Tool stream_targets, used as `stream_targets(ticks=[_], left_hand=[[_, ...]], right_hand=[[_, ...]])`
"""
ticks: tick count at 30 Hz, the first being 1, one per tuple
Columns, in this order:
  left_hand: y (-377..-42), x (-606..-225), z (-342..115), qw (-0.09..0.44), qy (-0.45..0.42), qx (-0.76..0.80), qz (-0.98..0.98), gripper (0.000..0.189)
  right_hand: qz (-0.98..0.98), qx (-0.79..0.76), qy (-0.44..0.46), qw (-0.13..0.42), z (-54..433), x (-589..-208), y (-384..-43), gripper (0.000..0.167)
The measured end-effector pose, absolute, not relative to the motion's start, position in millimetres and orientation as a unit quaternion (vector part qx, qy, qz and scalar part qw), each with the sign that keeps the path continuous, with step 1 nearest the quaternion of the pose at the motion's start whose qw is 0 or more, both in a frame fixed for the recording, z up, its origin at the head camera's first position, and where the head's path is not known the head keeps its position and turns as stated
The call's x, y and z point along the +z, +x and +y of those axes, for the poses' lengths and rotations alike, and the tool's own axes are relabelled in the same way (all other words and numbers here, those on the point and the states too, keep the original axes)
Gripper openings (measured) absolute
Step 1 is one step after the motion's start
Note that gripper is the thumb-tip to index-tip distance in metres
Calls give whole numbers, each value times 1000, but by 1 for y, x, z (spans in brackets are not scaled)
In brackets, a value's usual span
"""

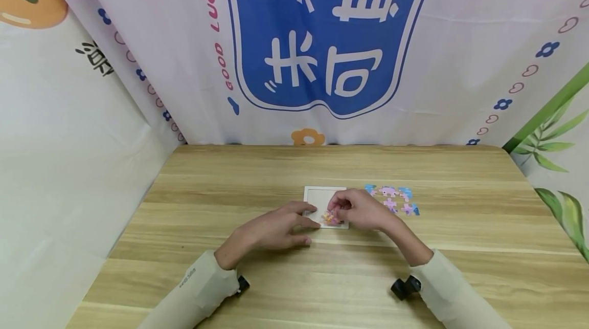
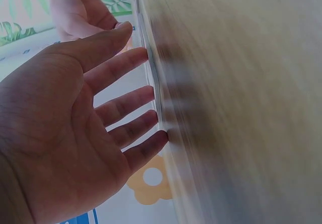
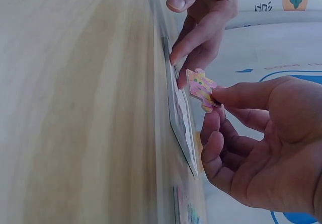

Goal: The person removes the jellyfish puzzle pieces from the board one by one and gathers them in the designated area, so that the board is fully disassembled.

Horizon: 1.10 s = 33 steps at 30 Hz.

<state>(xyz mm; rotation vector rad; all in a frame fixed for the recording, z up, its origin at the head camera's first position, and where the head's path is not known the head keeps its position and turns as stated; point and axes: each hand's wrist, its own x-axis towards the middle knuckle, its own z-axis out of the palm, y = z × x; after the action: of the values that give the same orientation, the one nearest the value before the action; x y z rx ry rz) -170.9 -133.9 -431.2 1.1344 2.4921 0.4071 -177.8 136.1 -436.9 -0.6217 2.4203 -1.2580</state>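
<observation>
My right hand (image 1: 361,210) pinches a jigsaw piece (image 3: 202,89) between thumb and fingers, tilted just above a white-rimmed puzzle tray (image 1: 313,189). The piece is pink and yellow with small green spots. Pink colouring also shows in the lower right of the tray, partly hidden by the right hand. My left hand (image 1: 280,226) lies at the tray's left side, fingers spread and mostly straight. Its fingertips (image 2: 146,56) touch the tray edge, and its thumb stays apart in the head view.
Several loose pink and blue jigsaw pieces (image 1: 389,192) lie on the wooden table (image 1: 221,175), right of the tray. A printed curtain (image 1: 184,63) hangs behind the table's far edge. Black wrist devices (image 1: 406,288) sit at both sleeve cuffs.
</observation>
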Motion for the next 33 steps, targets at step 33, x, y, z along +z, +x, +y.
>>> stream_targets(ticks=[33], left_hand=[[-170,-433,-133,186,392,141,890,43]], right_hand=[[865,-433,-214,136,201,-441,-166,11]])
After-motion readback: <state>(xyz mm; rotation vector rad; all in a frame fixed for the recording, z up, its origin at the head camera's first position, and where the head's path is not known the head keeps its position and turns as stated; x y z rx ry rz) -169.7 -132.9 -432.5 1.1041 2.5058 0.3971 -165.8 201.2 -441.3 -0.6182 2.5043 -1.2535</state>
